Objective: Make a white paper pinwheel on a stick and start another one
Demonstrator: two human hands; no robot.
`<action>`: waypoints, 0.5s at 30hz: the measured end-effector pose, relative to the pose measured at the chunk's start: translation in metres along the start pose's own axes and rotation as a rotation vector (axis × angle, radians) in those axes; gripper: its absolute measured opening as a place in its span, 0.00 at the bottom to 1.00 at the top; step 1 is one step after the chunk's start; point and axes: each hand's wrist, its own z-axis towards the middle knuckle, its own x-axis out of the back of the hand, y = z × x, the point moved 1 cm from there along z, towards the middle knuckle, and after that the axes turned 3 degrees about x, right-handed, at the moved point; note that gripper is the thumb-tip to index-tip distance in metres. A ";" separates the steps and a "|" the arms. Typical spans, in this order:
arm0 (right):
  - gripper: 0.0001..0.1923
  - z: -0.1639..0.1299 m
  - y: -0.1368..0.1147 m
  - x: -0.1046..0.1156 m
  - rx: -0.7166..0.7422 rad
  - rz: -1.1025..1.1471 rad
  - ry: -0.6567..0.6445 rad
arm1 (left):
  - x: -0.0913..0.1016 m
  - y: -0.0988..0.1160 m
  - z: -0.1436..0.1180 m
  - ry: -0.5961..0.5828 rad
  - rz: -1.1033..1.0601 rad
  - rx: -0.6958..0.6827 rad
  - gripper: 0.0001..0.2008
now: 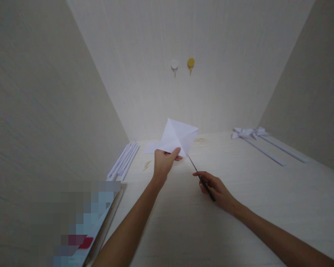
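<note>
My left hand (167, 161) is closed on a square white sheet of paper (174, 136), with the thumb on top near its lower edge. Crease lines run across the sheet towards its corners. Held in my right hand (215, 187) is a slim tool with a black handle (207, 188) and a long, thin dark shaft (192, 163); its exact kind is unclear. The shaft's tip is close to the paper's lower corner, and whether they touch cannot be made out. Behind the left hand, more white paper (151, 147) lies on the table.
Several white paper sticks (125, 159) lie at the left. Two white paper pinwheels (244, 133) on sticks rest at the right. Small gold-coloured pieces (147, 165) lie on the pale table (183, 230). Two hooks, one white (174, 65) and one yellow (190, 63), hang on the wall.
</note>
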 end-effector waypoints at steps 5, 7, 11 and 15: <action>0.20 0.000 0.001 -0.001 -0.024 0.028 0.018 | 0.001 -0.003 -0.002 0.014 -0.022 0.013 0.07; 0.18 0.000 0.002 -0.001 -0.035 0.059 0.017 | 0.000 -0.004 -0.003 0.041 -0.074 0.062 0.10; 0.18 -0.001 0.002 -0.002 -0.033 0.149 -0.020 | -0.005 -0.005 -0.006 0.042 -0.206 0.170 0.12; 0.18 -0.001 -0.002 -0.002 -0.045 0.161 -0.011 | -0.009 -0.002 -0.010 0.029 -0.263 0.194 0.08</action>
